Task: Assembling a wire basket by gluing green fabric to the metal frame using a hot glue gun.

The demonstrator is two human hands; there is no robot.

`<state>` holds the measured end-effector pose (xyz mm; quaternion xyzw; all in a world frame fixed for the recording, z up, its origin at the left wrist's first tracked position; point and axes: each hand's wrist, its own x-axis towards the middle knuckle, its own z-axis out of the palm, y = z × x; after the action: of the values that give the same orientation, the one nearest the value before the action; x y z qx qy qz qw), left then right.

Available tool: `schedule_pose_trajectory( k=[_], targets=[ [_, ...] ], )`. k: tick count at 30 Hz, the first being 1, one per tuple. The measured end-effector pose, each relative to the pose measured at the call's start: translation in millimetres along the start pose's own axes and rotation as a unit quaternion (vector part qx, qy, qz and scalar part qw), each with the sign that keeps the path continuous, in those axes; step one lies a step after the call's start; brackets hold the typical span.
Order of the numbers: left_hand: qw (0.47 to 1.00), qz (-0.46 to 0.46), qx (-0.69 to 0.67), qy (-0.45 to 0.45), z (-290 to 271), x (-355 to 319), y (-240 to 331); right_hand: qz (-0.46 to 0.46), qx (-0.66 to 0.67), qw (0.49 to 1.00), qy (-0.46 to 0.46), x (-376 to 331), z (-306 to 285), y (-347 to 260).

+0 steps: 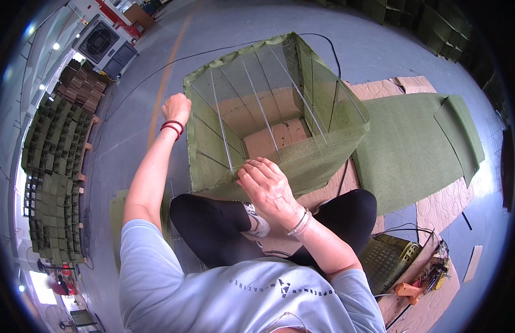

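Box of green fabric (310, 161), mouth up, long axis left-to-right, is touched by curled right hand (268, 183), clamping unclear; left hand (177, 108) is closed.

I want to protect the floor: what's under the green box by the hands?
Brown cardboard shows through the green box and past its right side. What lies directly beneath its sides is covered.

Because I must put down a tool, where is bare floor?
Bare grey floor shows between the left hand and the stacked green pieces, and beyond the green box, apart from a thin cable. The right side is crowded: green sheet, cardboard, perforated crate.
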<state>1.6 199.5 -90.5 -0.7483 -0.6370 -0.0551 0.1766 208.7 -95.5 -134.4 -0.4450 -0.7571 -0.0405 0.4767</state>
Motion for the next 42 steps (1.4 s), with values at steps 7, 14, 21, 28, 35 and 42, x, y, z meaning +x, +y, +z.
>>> schedule_pose_trajectory(
  k=[7, 14, 21, 28, 35, 42],
  targets=[
    [0.966, 0.101, 0.232, 0.052, 6, 4, 5, -0.005, 0.007, 1.0, -0.003, 3, 1, -1],
    [0.934, -0.08, -0.264, -0.226, -33, -45, -48, -0.007, 0.004, 1.0, -0.002, 1, 1, 1],
    [0.994, 0.029, -0.093, -0.046, -45, -81, -6, 0.0, 0.007, 1.0, -0.002, 1, -1, -1],
    [0.96, 0.054, -0.093, -0.258, -73, -51, -10, 0.0, 0.003, 1.0, 0.008, 1, -1, -2],
    [0.97, -0.119, -0.153, -0.148, -14, 11, -17, -0.006, 0.001, 1.0, 0.009, 2, 1, -3],
    [0.993, -0.046, -0.027, -0.101, -16, 19, -11, 0.0, -0.004, 1.0, 0.008, 1, 2, -2]
  ],
)
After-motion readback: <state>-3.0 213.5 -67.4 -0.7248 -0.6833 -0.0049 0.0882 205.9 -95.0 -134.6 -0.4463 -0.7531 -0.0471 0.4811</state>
